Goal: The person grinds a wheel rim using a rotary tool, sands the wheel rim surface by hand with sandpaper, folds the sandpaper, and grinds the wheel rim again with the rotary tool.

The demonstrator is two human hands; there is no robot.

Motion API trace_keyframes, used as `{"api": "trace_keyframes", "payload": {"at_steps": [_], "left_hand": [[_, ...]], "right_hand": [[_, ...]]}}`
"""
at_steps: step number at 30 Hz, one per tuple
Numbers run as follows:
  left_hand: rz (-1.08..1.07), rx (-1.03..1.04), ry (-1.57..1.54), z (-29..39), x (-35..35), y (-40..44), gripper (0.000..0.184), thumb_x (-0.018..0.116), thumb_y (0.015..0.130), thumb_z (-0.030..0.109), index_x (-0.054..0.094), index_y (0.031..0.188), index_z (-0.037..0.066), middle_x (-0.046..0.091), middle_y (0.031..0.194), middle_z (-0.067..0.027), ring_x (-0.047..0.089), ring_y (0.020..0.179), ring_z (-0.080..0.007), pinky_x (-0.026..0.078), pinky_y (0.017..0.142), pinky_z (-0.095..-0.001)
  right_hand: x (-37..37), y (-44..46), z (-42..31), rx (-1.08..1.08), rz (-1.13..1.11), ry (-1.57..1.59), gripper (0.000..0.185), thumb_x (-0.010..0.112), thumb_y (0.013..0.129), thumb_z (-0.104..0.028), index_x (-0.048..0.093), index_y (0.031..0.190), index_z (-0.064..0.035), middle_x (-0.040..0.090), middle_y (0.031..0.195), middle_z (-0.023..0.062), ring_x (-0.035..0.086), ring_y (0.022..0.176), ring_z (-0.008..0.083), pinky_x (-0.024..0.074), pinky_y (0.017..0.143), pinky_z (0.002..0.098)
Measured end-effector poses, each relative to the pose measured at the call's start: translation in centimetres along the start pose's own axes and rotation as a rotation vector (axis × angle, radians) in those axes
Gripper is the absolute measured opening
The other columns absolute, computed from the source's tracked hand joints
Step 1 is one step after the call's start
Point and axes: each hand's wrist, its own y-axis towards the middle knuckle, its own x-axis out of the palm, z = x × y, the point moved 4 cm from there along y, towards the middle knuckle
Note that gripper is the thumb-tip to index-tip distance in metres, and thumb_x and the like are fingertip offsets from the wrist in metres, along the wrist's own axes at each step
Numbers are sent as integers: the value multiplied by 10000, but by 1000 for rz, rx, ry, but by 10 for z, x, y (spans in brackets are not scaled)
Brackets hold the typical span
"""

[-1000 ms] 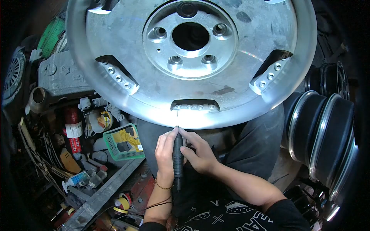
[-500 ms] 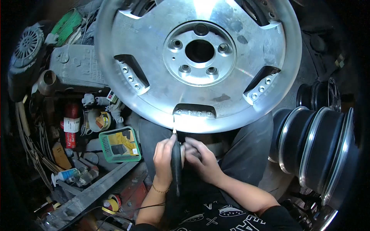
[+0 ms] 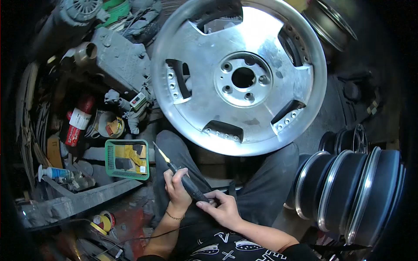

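Observation:
Above my lap, a slim black handheld rotary tool (image 3: pixel 192 188) points up and to the left, its narrow pale tip tapering to a point. My left hand (image 3: pixel 177 186) is wrapped around its front part. At its rear end, my right hand (image 3: pixel 222 209) grips it between thumb and fingers; part of that grip is hidden. A big silver wheel rim (image 3: pixel 204 104) lies face up beyond my knees, with five openings around a bolt-holed centre. Dark smudges mark its face. The tool's tip is apart from the rim.
At left are a green basket (image 3: pixel 126 175) of yellow and dark pieces, a red bottle (image 3: pixel 80 122), a spray bottle (image 3: pixel 55 173) and tape rolls (image 3: pixel 102 222). Several wheel barrels (image 3: pixel 344 191) stand at right. Another rim (image 3: pixel 329 24) lies behind. A thin cord (image 3: pixel 143 237) crosses my left forearm.
The tool has come away from the rim's lower edge and tilted leftward. My right hand has moved onto its rear end. The view has shifted, and more of the rim shows.

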Motion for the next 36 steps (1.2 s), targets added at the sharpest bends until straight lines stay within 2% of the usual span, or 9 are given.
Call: {"api": "trace_keyframes", "payload": {"at_steps": [2, 6, 12, 20, 21, 25, 29, 31, 36], "left_hand": [[5, 6, -20, -4, 0, -3, 461, 685, 770, -109, 508, 1151, 81, 585, 915, -132, 564, 787, -323, 476, 675, -426], [-36, -18, -72, -13, 1, -12, 463, 601, 808, -40, 534, 1231, 133, 517, 981, -167, 612, 806, -384, 524, 651, -458], [-19, -31, -75, -14, 3, -11, 466, 593, 793, -46, 549, 1225, 125, 493, 949, -174, 600, 769, -391, 520, 631, -471], [-81, -73, -63, -15, 2, -9, 411, 565, 876, 12, 543, 1268, 134, 507, 970, -168, 638, 781, -388, 549, 675, -462], [-102, -68, -64, -12, 1, -7, 410, 561, 885, 17, 542, 1276, 139, 506, 965, -164, 639, 783, -384, 550, 678, -458], [-159, 54, -132, 3, -5, -9, 531, 593, 832, -19, 552, 1327, 171, 495, 979, -155, 611, 865, -358, 549, 739, -441], [-363, 200, -148, 16, -14, -23, 505, 608, 809, -7, 526, 1290, 122, 500, 1066, -175, 596, 945, -370, 534, 856, -452], [-445, 149, -164, 15, -24, -29, 514, 623, 768, -29, 543, 1255, 113, 508, 1104, -193, 594, 987, -381, 529, 885, -453], [-446, 61, -222, 4, -61, -34, 559, 588, 719, -100, 553, 1245, 86, 587, 1070, -218, 655, 881, -402, 578, 768, -450]], "right_hand": [[-2, 3, 6, 67, 10, -32, 316, 845, 809, -223, 684, 921, 25, 691, 793, 35, 580, 657, 46, 501, 633, 219], [1, 5, -2, -30, -8, 15, 459, 802, 848, -154, 630, 1242, 8, 636, 919, -4, 510, 714, 27, 441, 646, 174], [-1, 9, 9, 54, 0, -35, 326, 788, 856, -164, 684, 1074, 55, 668, 810, 4, 548, 693, 47, 456, 655, 210], [-5, 14, 14, 30, -25, -99, 299, 789, 841, -166, 693, 1021, 52, 708, 842, 70, 622, 795, 87, 512, 747, 252], [-9, 15, 6, -76, -72, -181, 279, 732, 876, -132, 674, 1078, 52, 699, 913, 87, 629, 799, 110, 515, 750, 258], [-24, 53, -5, -76, -2, 107, 345, 549, 994, -162, 601, 1260, 51, 670, 1033, 97, 623, 792, 127, 517, 747, 259], [-7, 81, -38, -12, -234, -148, 281, 664, 933, -143, 680, 1145, 41, 707, 953, 63, 616, 823, 106, 497, 776, 260], [3, 85, -39, -94, -323, -242, 244, 676, 922, -151, 704, 1077, 36, 717, 945, 70, 631, 836, 118, 502, 796, 280], [26, 76, -42, 31, -405, -219, 242, 712, 921, -153, 708, 1070, 37, 700, 923, 30, 598, 823, 68, 492, 761, 240]]}}
